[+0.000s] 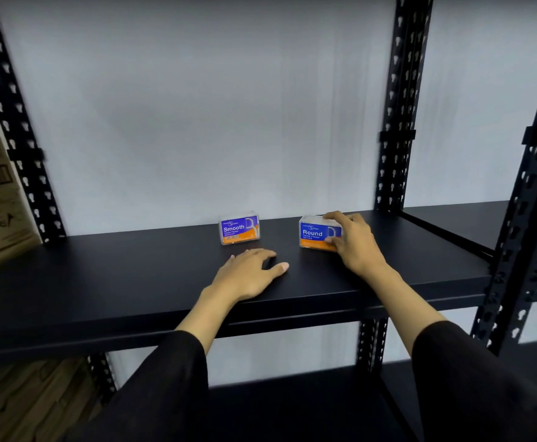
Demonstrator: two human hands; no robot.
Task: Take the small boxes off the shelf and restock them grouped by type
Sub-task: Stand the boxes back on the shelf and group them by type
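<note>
My right hand (pixel 353 242) grips the Round box (pixel 318 232) at its right end, thumb on the front, fingers over the top; my left hand (pixel 251 272) lies flat and empty on the shelf (pixel 133 269). With so little of the box held, I judge it could twist loose. The Smooth box (pixel 239 227) stands apart to the left, just beyond my left fingertips, and a careless reach could tip it

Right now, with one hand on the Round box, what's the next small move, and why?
Probably lift the clear plastic Round floss box: the right hand already grips it, and the left hand rests flat, free for the clear plastic Smooth floss box.
</note>
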